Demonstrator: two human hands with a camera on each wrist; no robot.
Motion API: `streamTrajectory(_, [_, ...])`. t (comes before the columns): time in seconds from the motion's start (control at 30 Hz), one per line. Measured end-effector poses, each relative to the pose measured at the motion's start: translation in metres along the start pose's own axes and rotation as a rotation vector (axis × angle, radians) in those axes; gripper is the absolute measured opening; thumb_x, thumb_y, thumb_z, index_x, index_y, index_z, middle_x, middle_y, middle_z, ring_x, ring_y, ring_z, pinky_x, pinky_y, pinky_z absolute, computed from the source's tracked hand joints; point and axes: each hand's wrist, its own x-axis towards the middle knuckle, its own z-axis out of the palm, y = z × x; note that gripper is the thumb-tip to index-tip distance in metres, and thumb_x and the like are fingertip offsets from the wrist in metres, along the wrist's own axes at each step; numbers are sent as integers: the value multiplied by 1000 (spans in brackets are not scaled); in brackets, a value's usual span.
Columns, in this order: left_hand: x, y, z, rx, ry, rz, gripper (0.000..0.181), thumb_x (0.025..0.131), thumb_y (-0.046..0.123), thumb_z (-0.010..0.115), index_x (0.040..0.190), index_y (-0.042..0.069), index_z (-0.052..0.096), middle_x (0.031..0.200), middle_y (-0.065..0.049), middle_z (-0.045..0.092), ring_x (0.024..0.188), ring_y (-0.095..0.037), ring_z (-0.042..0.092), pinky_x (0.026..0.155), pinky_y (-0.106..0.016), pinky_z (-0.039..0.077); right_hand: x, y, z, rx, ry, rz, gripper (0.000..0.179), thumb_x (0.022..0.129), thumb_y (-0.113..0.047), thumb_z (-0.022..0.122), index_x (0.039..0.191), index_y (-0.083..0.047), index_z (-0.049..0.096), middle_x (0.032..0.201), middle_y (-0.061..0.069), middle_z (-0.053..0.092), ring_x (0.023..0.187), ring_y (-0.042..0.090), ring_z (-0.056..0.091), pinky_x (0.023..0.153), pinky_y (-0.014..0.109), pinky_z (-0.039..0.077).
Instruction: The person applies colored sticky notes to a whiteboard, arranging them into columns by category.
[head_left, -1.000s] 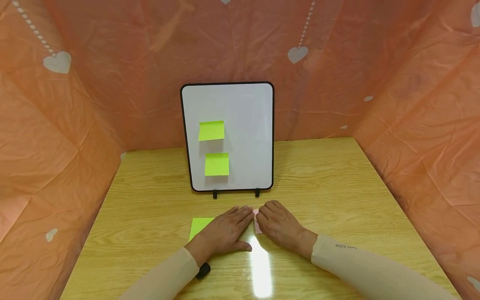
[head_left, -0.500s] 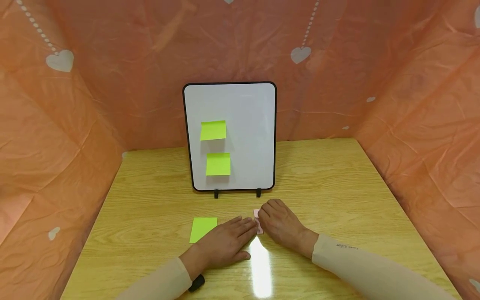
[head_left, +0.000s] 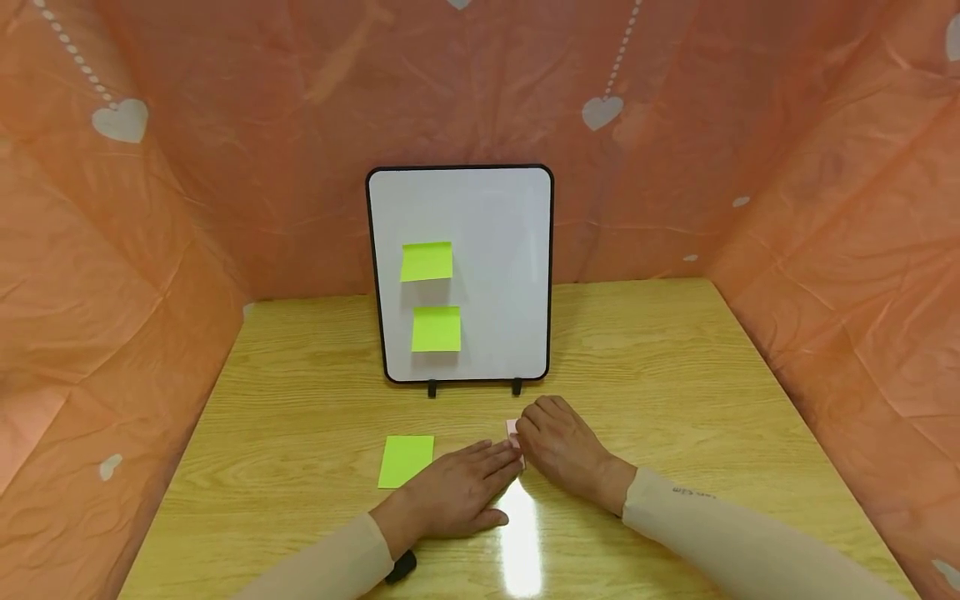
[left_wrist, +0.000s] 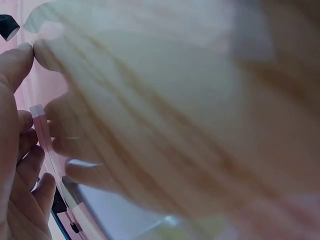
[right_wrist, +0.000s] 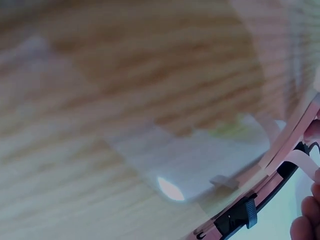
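Ideally, the pink paper should be pinned to the surface by the left hand, which is laid flat with nothing gripped, while what seems to be its edge is drawn away slowly and evenly by the right hand, so that curling is avoided. A pale curved strip, apparently part of it, is pinched by the right hand. The paper is placed before the whiteboard, mostly hidden by the hands; only narrow, light pink patches are shown.
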Motion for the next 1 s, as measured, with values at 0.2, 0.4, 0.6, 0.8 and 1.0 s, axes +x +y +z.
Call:
streamTrajectory(0.2, [0, -1, -1, -7, 3, 11, 72, 110, 60, 39, 163, 11, 41, 169, -6, 40, 157, -17, 36, 129, -36, 34, 5, 5, 0, 6, -30, 20, 13, 95, -17, 74, 95, -11, 62, 96, 4, 63, 92, 23, 57, 83, 37, 51])
streamTrajectory(0.4, [-2, -1, 0, -21, -10, 8, 73, 110, 61, 37, 164, 12, 40, 169, -5, 40, 157, -18, 37, 129, -36, 34, 10, 10, 4, -16, -67, 51, 13, 95, -13, 76, 98, -11, 63, 100, 4, 64, 96, 24, 57, 86, 37, 51])
streamTrajectory(0.6, [0, -1, -1, 6, -5, 8, 72, 110, 61, 36, 163, 12, 42, 168, -4, 41, 156, -16, 38, 129, -35, 33, 13, 18, 8, -44, -88, 69, 12, 96, -13, 75, 97, -10, 64, 100, 4, 63, 97, 24, 57, 92, 38, 52])
streamTrajectory(0.8, [0, -1, 1, -5, 14, 8, 71, 110, 61, 37, 162, 12, 44, 167, -4, 44, 155, -16, 40, 129, -35, 34, 16, 21, 9, -51, -104, 73, 13, 96, -14, 76, 97, -11, 63, 95, 2, 61, 93, 23, 54, 88, 36, 50])
streamTrajectory(1.0, [-1, -2, 1, -13, 0, 6, 72, 110, 61, 37, 163, 12, 42, 168, -4, 41, 156, -16, 38, 129, -35, 33, 18, 18, 8, -14, -88, 46, 14, 93, -15, 77, 94, -12, 64, 95, 2, 63, 93, 23, 56, 88, 37, 51])
